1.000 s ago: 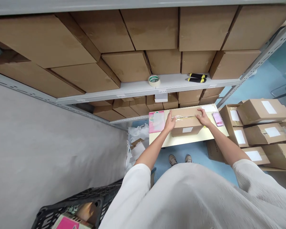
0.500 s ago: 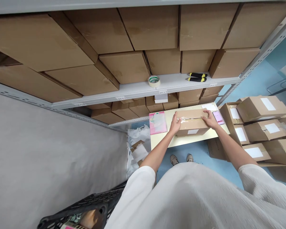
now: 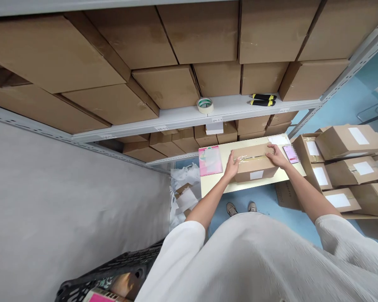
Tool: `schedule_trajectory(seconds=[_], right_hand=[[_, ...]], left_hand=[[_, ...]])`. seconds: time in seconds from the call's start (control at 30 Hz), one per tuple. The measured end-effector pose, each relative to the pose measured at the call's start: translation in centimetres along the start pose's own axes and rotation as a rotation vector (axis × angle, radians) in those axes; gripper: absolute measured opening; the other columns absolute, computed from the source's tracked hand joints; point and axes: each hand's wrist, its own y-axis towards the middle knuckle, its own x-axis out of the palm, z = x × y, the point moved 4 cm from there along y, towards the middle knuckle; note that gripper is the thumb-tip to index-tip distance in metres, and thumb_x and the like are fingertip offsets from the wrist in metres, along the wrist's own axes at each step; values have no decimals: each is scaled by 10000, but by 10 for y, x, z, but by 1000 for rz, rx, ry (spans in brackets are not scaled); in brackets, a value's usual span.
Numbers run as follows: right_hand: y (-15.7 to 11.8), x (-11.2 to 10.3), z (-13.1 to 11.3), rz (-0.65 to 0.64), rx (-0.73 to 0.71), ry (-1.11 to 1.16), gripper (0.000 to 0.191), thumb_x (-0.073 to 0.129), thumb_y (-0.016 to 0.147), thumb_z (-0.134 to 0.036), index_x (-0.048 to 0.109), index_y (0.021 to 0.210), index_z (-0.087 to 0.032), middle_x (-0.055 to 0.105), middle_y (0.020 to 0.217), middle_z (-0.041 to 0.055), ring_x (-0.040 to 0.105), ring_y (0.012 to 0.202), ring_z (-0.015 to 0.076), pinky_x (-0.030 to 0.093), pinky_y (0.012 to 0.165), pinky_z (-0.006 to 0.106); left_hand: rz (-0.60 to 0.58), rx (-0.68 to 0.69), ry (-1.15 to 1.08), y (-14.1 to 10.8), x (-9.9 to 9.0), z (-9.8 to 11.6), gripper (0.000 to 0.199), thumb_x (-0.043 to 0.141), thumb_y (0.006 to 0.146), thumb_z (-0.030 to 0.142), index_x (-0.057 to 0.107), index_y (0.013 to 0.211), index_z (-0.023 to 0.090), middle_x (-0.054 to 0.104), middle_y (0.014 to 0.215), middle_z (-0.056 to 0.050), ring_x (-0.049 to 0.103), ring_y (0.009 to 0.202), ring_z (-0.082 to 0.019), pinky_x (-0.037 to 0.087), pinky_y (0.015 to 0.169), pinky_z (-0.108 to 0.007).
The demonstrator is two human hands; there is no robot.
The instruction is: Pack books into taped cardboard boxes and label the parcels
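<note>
A cardboard box (image 3: 255,164) with clear tape along its top seam and a white label on its near side rests on the pale yellow table (image 3: 214,184). My left hand (image 3: 232,166) grips its left end, thumb on top. At the other end my right hand (image 3: 276,156) holds the far right corner, fingers bent over the edge. A pink printed folder or sheet (image 3: 210,161) lies left of the box. On the right, a phone (image 3: 290,154) with a lit pink screen lies close to my right hand.
Shelves (image 3: 189,118) stacked with cardboard boxes stand behind the table. A tape roll (image 3: 205,105) and black-and-yellow cutters (image 3: 262,100) lie on one shelf. Labelled boxes (image 3: 349,172) are piled at right. Paper scraps (image 3: 185,188) lie at left; a black crate (image 3: 113,268) stands near me.
The box's top flaps have come together, narrowing the dark gap along the seam. Both hands stay on the box. The view has shifted slightly.
</note>
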Motion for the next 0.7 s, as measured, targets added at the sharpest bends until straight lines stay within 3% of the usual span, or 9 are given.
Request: schedule_trajectory(seconds=[0.13,0.3,0.5,0.7], right_hand=[[10,13,-11,4,9,41,615,704,829,-530,564,1366,-267,635,1452,113,597,1319,334,461,1194,527],[31,19,-18,-2,-24,107,630,716,817,-521,566,1378,-275,617,1473,104,567,1380,324,435,1233,518],[52,20,-17,-31,-23,130,644,708,817,-527,560,1398,-290,632,1450,91,635,1257,312,492,1180,543],[68,21,-21,24,-58,92,620,703,801,-499,575,1368,-285,635,1472,95,594,1350,332,427,1245,556]], left_hand=[[46,-21,5,-2,-13,-9,713,519,1112,468,307,1757,250,329,1825,-99,311,1695,-267,257,1391,-442],[86,19,13,11,-22,-5,683,527,1112,449,343,1744,267,319,1830,-74,301,1699,-254,233,1400,-431],[97,21,11,30,-27,-3,673,513,1114,449,363,1737,245,335,1822,-94,296,1700,-263,230,1403,-448],[99,87,22,51,-33,-3,646,542,1101,499,440,1697,273,371,1809,-75,281,1705,-266,202,1411,-447]])
